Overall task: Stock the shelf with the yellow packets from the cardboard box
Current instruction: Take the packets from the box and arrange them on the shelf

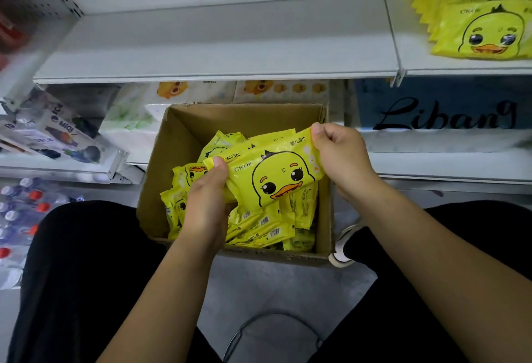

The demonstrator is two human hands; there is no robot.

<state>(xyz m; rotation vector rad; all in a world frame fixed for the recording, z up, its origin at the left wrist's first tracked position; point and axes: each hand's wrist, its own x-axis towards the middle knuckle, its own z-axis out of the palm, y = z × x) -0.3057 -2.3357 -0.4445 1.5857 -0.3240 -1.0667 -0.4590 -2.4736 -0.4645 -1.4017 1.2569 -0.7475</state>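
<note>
Nearest the camera, the person's legs [86, 261] in black trousers spread to either side of a grey floor [288, 285], and both bare forearms reach forward between them. Just ahead, the open cardboard box [184, 132] sits on the floor between the knees, with a white shoe [344, 244] touching its right front corner. Inside the box lie loose packets [259, 227], yellow and jumbled, some face down with barcodes showing. Above that heap both hands hold a small bunch of held packets [276, 178], duck face up and tilted so that the right end is higher. The left hand [205, 204] grips the lower left end, thumb pressed on top and fingers curled underneath. The right hand [342, 158] pinches the upper right corner, its fingers [319, 132] curled over the edge. How many packets are in the bunch cannot be told exactly, though two printed logos show. To the left, on the floor, stand bottles [20, 218] with red and white caps. Behind the box a lower shelf carries white tissue packs [129, 120], and to the right of them a blue pack [437, 112] with black script lettering. Farther up is the white shelf [218, 45], its middle section bare; at its far right stand stacked packets [483, 28] of the same yellow duck design, lined up one behind another.
</note>
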